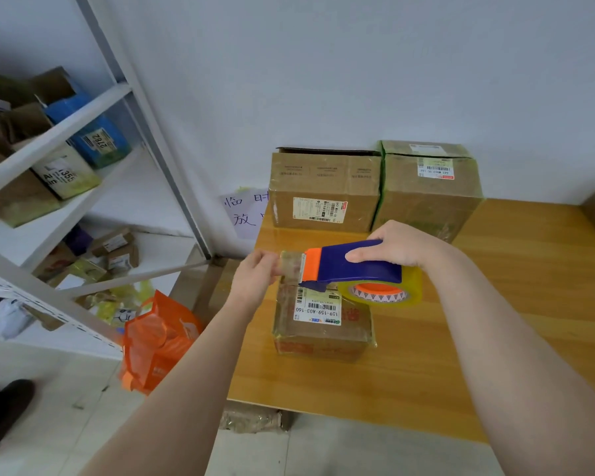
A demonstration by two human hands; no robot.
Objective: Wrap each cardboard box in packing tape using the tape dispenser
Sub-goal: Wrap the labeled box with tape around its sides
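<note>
Head view: three cardboard boxes in full sight on one glossy wooden table (495,338). Small box (323,333), squat, tape-shiny, labelled, near the left edge. Behind, against the wall, open-topped box (323,192) and film-wrapped box (430,194), side by side. One tape dispenser (351,266), blue plastic with orange front, above the small box, clasped by right hand (397,245). Left hand (255,274) pinching clear tape end (291,264). One yellowish roll (392,293).

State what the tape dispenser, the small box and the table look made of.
Tape dispenser: smooth blue and orange plastic, by its even sheen. Small box: brown cardboard, glossy where taped over. Table: wood or wood-look laminate, grain lines, shiny.
</note>
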